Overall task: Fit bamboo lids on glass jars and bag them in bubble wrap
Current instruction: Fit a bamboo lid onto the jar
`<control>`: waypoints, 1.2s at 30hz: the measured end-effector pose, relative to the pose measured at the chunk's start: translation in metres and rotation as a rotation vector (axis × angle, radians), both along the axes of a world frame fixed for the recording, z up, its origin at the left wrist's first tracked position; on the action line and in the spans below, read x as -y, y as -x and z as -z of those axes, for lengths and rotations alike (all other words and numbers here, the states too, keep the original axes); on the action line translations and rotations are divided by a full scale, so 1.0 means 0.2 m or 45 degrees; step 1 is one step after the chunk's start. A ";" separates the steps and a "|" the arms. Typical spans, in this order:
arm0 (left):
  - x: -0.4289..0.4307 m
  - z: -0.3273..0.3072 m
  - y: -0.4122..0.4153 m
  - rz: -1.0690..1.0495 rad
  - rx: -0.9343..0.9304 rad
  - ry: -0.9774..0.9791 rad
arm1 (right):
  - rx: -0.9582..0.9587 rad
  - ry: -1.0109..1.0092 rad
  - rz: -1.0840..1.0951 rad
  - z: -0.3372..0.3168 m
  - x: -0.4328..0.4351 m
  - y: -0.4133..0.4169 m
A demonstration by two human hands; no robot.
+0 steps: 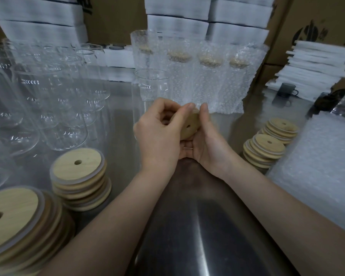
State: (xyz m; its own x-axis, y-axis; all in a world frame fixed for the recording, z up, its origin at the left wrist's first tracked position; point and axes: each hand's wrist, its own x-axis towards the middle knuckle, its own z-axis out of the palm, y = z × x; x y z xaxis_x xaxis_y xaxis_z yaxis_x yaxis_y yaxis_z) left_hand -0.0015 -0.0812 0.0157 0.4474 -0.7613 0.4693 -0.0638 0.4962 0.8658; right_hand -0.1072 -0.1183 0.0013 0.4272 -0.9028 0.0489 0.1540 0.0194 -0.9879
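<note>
A round bamboo lid [189,126] with a small centre hole is held tilted above the steel table [187,226], between both hands. My left hand [159,134] pinches its upper rim with curled fingers. My right hand [205,142] cups it from below, thumb on the rim's right side. Just behind the hands stands an open, unlidded glass jar [153,84]. Beside it stand lidded jars in bubble wrap bags [207,76]. More bamboo lids sit in stacks at the near left [78,176], the bottom left corner [12,220] and the right [267,148].
Several empty glass jars [48,96] crowd the left side of the table. A pile of bubble wrap bags [323,166] lies at the right edge. White foam sheets [315,64] and cardboard boxes stand behind. A dark mug [287,90] sits at the far right.
</note>
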 end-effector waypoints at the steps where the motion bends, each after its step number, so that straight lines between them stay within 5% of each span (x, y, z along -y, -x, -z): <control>1: 0.00 0.00 -0.01 -0.016 -0.010 0.004 | -0.009 0.018 0.003 0.01 0.00 0.00; 15: 0.02 0.04 -0.02 0.144 0.304 -0.108 | 0.039 -0.116 0.139 -0.02 0.00 -0.01; 27: 0.02 0.01 -0.05 0.128 -0.139 -0.118 | -0.079 0.083 0.138 -0.02 -0.01 -0.03; 36: 0.00 0.00 -0.04 0.159 0.101 -0.126 | -0.038 0.058 0.088 -0.02 -0.03 -0.02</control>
